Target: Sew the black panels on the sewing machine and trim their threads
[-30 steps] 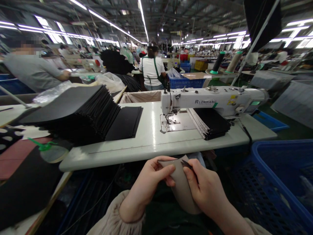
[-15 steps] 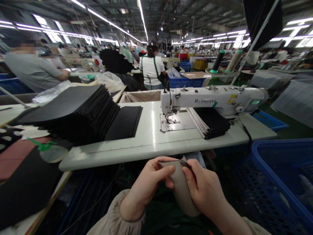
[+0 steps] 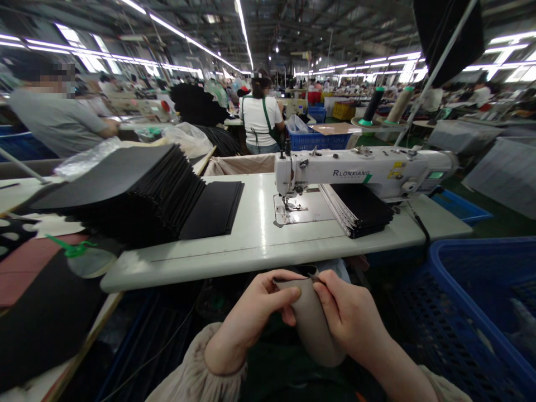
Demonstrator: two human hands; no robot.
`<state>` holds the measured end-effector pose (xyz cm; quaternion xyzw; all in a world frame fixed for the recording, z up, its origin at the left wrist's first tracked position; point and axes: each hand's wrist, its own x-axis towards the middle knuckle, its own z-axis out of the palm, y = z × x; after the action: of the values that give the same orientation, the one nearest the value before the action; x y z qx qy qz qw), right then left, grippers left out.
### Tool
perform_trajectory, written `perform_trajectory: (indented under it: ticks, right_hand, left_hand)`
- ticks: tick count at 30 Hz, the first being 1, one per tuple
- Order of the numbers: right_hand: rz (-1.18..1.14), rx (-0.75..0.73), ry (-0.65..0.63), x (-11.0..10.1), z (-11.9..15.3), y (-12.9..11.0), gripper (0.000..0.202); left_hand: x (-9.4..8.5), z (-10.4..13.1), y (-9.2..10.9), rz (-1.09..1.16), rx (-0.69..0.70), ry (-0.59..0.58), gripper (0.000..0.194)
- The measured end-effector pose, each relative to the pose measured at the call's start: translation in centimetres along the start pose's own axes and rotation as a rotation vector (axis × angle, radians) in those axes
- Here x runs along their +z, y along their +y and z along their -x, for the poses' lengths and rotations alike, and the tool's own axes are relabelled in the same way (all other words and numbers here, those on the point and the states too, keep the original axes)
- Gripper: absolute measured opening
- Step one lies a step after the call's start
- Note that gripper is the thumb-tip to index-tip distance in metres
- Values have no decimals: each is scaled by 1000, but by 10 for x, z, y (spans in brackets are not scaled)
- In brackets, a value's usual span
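Observation:
Between my hands, just in front of the table's near edge, is a curled grey fabric piece (image 3: 312, 321) with a dark inner side. My left hand (image 3: 262, 304) pinches its upper left edge, thumb flat on the grey face. At the upper right edge, my right hand (image 3: 349, 310) grips it between thumb and bent fingers. A small dark bit shows at the right fingertips, too small to make out. Beyond my hands stands a white sewing machine (image 3: 326, 167), its needle over the bare metal plate.
On the table (image 3: 234, 257), a tall stack of black panels (image 3: 138, 195) and a low black pile (image 3: 215, 209) lie left; folded black pieces (image 3: 362, 209) sit under the machine arm. A blue basket (image 3: 460, 290) stands right, a green-spouted bottle (image 3: 90, 259) left. Co-workers sit beyond.
Both hands keep their hold at nearly the same place. The grey fabric piece has turned slightly, showing more of its grey face, and my right fingers have shifted a little at its top edge.

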<state>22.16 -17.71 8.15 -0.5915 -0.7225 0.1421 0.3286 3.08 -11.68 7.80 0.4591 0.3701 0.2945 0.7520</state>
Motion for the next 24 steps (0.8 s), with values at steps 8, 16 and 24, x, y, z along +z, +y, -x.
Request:
perform_trajectory:
  ticks: [8,16,24]
  right_hand:
    - [-410,71,-349,-24,-31,26,26]
    - [-7,-68,-228,-52,-41,4,26]
    - [71,-118,-121,-41,-61,7,24]
  left_hand:
    - [-11,3,5,-149,27,-35,31]
    - [-13,4,27,-1034,717,459,48]
    - [-4,-8,32,-981,630,203,14]
